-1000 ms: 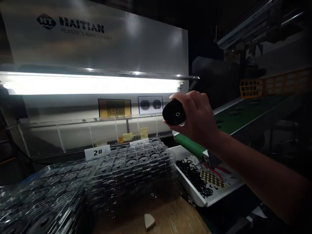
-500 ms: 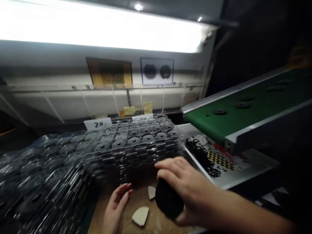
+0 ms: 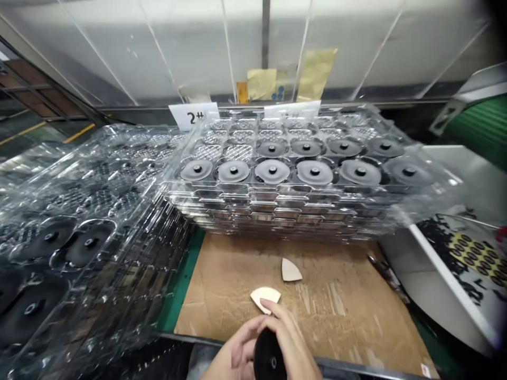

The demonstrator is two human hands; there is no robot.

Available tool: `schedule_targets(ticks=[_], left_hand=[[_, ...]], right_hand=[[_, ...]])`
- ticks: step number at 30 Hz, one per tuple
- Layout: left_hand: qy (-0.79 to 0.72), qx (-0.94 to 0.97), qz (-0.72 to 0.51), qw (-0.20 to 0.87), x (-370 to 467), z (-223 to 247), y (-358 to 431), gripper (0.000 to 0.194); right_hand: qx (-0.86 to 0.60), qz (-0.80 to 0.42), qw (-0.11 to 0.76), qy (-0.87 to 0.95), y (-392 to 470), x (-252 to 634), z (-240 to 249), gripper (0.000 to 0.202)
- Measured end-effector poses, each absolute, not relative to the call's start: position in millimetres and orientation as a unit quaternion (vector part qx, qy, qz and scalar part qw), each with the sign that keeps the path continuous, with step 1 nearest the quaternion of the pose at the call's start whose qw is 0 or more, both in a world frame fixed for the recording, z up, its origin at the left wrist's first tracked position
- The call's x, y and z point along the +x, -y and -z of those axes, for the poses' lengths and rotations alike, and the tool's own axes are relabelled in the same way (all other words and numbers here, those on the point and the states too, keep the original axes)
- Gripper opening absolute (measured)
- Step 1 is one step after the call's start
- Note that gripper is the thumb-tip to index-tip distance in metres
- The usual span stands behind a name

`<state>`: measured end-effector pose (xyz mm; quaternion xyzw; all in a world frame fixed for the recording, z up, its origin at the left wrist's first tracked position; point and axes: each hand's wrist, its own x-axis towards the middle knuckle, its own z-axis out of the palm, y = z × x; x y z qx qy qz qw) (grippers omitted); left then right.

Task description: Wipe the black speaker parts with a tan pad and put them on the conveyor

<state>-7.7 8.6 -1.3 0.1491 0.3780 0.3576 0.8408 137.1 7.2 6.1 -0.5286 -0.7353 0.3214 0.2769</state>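
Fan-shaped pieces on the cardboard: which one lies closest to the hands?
The paler fan-shaped piece, right at the fingertips that hold the black disc. The other fan-shaped piece lies farther back, toward the stacked trays.

A second ago the right hand (image 3: 291, 345) held the round black plastic disc (image 3: 269, 359) up high in front of the lit machine panel, alone in view. Half a second ago it had come down toward the brown cardboard-covered table (image 3: 336, 295), with the left hand (image 3: 233, 356) open beside it. Now both hands are together at the near edge of the table, low in view, each with fingers on the disc, which stands on edge between them. The right fingertips lie just beside the nearer pale fan-shaped cardboard piece (image 3: 264, 296). The head has tilted down, so the light and the green conveyor have largely left the view.
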Motion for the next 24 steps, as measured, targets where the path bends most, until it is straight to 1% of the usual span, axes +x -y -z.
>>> schedule_targets(ticks=[4,7,8,9,12,15,17,19,22,24], left_hand=[[-0.354,0.121,-0.388,0.842,-13.2,-1.6,-13.2,0.073],[-0.348,0.051,-0.429,0.832,-22.2,-14.9,-21.4,0.062],[-0.35,0.031,-0.448,0.822,-26.0,-18.9,-24.5,0.058],[-0.351,0.019,-0.468,0.811,-30.0,-21.9,-27.5,0.054],[-0.348,0.005,-0.518,0.781,-41.5,-24.1,-34.5,0.047],[-0.339,0.006,-0.542,0.769,-50.8,-20.0,-38.2,0.049],[-0.336,0.002,-0.55,0.764,-54.9,-16.8,-39.8,0.05],[-0.337,-0.005,-0.552,0.763,-56.5,-14.7,-41.6,0.05],[-0.346,-0.003,-0.547,0.762,-51.9,-15.2,-44.6,0.046],[-0.355,0.014,-0.552,0.755,-45.0,-18.9,-46.3,0.045]], right_hand=[[-0.495,-0.346,0.208,0.769,-22.2,135.2,-6.3,0.053],[-0.477,-0.344,0.198,0.784,-36.9,141.4,-7.7,0.079],[-0.491,-0.332,0.199,0.781,-41.8,143.8,-5.4,0.082],[-0.515,-0.314,0.196,0.773,-45.9,145.6,-1.2,0.078],[-0.58,-0.256,0.181,0.752,-49.2,145.3,20.3,0.042],[-0.548,-0.258,0.197,0.77,-42.0,139.0,39.9,0.027],[-0.51,-0.273,0.212,0.787,-41.0,135.7,42.2,0.023],[-0.476,-0.291,0.217,0.801,-48.9,133.5,32.6,0.021],[-0.477,-0.302,0.229,0.793,-71.4,126.7,-1.4,0.021],[-0.499,-0.299,0.272,0.767,-82.1,117.3,-29.5,0.028]])
